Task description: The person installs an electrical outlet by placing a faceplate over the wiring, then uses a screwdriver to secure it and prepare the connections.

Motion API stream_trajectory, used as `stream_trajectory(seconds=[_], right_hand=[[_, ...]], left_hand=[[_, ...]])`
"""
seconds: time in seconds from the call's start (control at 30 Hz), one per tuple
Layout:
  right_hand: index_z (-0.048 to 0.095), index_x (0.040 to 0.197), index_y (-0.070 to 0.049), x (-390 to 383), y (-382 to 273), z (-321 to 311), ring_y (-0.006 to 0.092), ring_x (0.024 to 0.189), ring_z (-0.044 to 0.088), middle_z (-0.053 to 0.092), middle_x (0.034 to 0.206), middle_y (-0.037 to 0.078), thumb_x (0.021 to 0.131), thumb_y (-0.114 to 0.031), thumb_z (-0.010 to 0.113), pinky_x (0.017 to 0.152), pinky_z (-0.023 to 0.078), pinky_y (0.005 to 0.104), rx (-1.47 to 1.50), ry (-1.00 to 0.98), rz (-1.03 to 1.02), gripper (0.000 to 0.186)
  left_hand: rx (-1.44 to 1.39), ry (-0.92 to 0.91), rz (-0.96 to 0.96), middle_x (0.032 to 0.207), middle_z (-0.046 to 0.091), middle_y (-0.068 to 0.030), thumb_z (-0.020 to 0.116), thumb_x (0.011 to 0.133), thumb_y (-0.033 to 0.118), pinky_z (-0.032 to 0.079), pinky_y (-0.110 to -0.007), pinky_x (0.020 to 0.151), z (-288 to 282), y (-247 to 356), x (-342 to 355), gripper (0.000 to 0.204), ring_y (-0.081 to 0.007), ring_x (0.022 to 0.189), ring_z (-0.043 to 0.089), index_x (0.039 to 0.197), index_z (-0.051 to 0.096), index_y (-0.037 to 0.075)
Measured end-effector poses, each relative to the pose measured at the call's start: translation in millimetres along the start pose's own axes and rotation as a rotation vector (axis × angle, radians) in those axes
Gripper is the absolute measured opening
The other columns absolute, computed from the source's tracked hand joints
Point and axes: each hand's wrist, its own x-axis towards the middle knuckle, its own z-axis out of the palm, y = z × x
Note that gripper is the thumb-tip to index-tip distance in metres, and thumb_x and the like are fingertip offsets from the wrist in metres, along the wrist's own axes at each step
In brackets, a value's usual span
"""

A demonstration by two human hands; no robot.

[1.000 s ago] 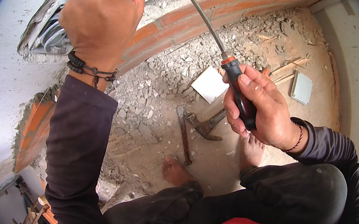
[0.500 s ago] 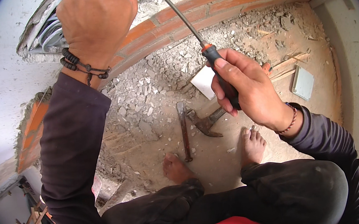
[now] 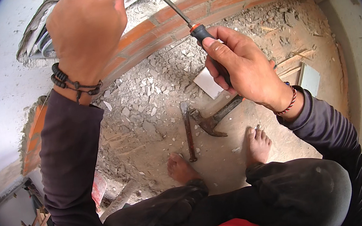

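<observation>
Right hand (image 3: 244,70) fingers clamp the screwdriver (image 3: 187,20) handle at upper centre (light, stiff, grippy); left hand (image 3: 87,29) fingers hidden, cannot tell

I'm seeing my left hand (image 3: 85,31) sitting upper left, my right hand (image 3: 243,66) gripping the screwdriver (image 3: 182,17) centre right, its shaft running up-left; chisel (image 3: 188,130) and hammer (image 3: 216,119) lying below, above my feet.

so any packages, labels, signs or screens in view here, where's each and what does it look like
None that can be told for sure.
Red-and-white flat piece on the floor rubble beside the left sleeve: may be a wrapper, too blurred to say.
Two flat white square pieces on the floor, one under the right hand, one further right: plain, no print showing.
</observation>
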Motion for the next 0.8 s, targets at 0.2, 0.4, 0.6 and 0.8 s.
stream_trajectory(seconds=[0.2,0.4,0.6,0.8], right_hand=[[0.057,0.102,-0.003,-13,1,-1,0.0072,0.052,0.050,0.058,0.063,0.000,0.107,-0.033,0.052,0.050,0.040,0.0267,0.080,0.004,0.059,0.031],[0.054,0.113,-0.005,-30,12,-5,0.0074,0.049,0.048,0.056,0.068,0.001,0.110,-0.034,0.047,0.045,0.036,0.0235,0.151,-0.002,0.115,0.030],[0.055,0.112,-0.005,-45,16,-8,0.0072,0.050,0.048,0.056,0.066,-0.001,0.109,-0.029,0.050,0.047,0.038,0.0239,0.252,0.059,0.208,0.026],[0.056,0.115,-0.004,-51,18,-11,0.0066,0.052,0.048,0.056,0.067,-0.001,0.108,-0.028,0.051,0.047,0.038,0.0234,0.205,0.049,0.177,0.026]], left_hand=[[-0.016,-0.234,-0.121,0.073,0.061,-0.0025,0.073,0.086,0.007,0.044,-0.030,0.055,-22,-1,-2,0.010,-0.0150,0.059,0.054,0.095,0.071,0.010],[-0.023,-0.346,-0.221,0.079,0.065,0.0012,0.075,0.087,0.008,0.043,-0.028,0.055,-35,0,-9,0.017,-0.0139,0.059,0.050,0.102,0.070,0.014],[-0.060,-0.267,-0.369,0.083,0.070,0.0026,0.075,0.089,0.013,0.041,-0.027,0.053,-33,-2,-12,0.015,-0.0096,0.056,0.048,0.104,0.074,0.011],[-0.172,-0.295,-0.534,0.082,0.071,0.0031,0.077,0.088,0.015,0.038,-0.024,0.052,-33,-9,-17,0.016,-0.0066,0.055,0.045,0.103,0.075,0.010]])
